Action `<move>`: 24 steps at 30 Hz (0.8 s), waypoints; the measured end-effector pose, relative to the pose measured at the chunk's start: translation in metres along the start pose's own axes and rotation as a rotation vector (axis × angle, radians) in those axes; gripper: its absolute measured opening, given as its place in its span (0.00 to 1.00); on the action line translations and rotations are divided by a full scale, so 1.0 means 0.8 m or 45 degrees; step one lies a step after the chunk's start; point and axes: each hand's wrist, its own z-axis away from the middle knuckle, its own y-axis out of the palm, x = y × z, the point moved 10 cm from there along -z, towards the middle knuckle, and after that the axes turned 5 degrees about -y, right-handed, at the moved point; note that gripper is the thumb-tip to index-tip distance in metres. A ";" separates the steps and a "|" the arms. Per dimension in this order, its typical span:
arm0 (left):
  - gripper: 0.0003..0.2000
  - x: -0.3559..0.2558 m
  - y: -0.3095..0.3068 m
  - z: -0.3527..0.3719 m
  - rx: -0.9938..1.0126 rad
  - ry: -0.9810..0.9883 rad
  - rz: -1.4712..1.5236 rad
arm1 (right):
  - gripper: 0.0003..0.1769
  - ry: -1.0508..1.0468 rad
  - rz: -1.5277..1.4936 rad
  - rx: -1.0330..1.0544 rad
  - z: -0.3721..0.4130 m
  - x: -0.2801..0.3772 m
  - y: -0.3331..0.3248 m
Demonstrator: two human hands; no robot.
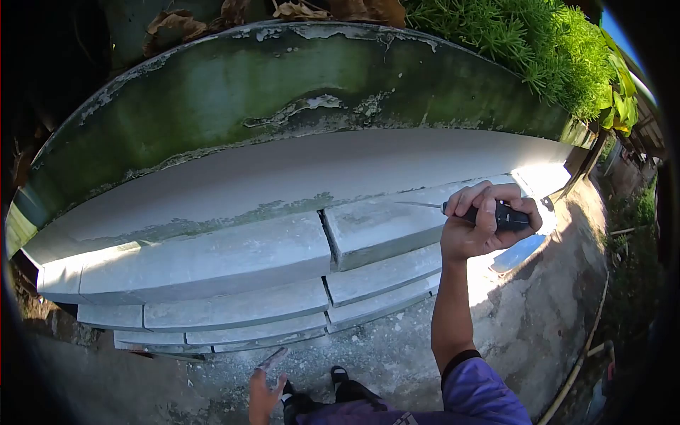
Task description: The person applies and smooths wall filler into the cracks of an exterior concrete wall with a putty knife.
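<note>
My right hand (489, 219) is closed around the black handle (511, 217) of a tool, raised over the right part of the pale slabs. The tool's thin metal blade (421, 204) points left, above the top right slab (389, 223); whether it touches the slab I cannot tell. Low in the view, my left hand (263, 397) is spread in front of the lower slabs, its fingers dusty and pointing up and right. Nothing shows in it. A dark gap (328, 241) separates the left top slab (212, 258) from the right one.
Behind the slabs is a white wall (283, 173) under a green, peeling curved rim (248, 85). Leafy plants (538, 57) hang at the upper right. Dusty concrete ground (397, 354) lies around my feet (340, 375). A thin pipe (584, 347) runs along the right side.
</note>
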 end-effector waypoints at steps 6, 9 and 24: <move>0.22 0.022 0.016 0.018 0.092 -0.071 -0.069 | 0.17 -0.041 0.183 0.067 0.028 -0.048 0.016; 0.22 0.031 0.013 0.014 0.092 -0.059 -0.072 | 0.16 -0.142 0.237 0.048 0.021 -0.034 0.014; 0.22 0.054 -0.008 -0.007 0.187 -0.069 -0.140 | 0.12 0.016 0.305 -0.207 0.016 -0.035 0.001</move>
